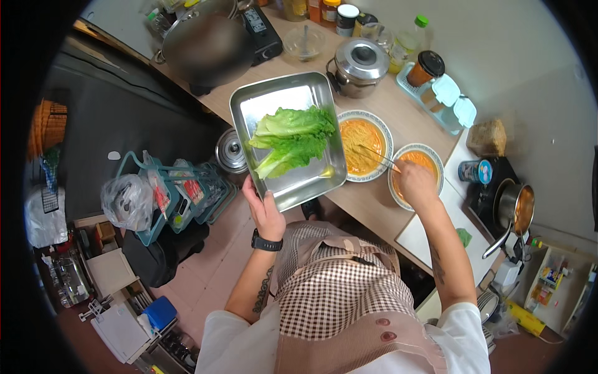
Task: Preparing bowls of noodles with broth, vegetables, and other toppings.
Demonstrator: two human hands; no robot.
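My left hand (pixel 265 212) grips the near edge of a rectangular metal tray (pixel 288 200). Green lettuce leaves (pixel 294 135) lie in the tray, beside a small patch of yellowish liquid. With my right hand (pixel 413 182) I hold thin chopsticks (pixel 376 156), their tips at the noodles (pixel 359 147) in orange broth in a bowl with a patterned rim (pixel 387 135). Below my right hand stands a second patterned bowl (pixel 439 161) with orange broth, partly covered by the hand.
A lidded metal pot (pixel 362 65) stands behind the bowls. To the right are a light-blue condiment rack (pixel 425 105), a can (pixel 475 171) and a saucepan (pixel 516 208) on a black hob. A large pan (pixel 205 46) sits at upper left, a teal cart (pixel 177 191) at left.
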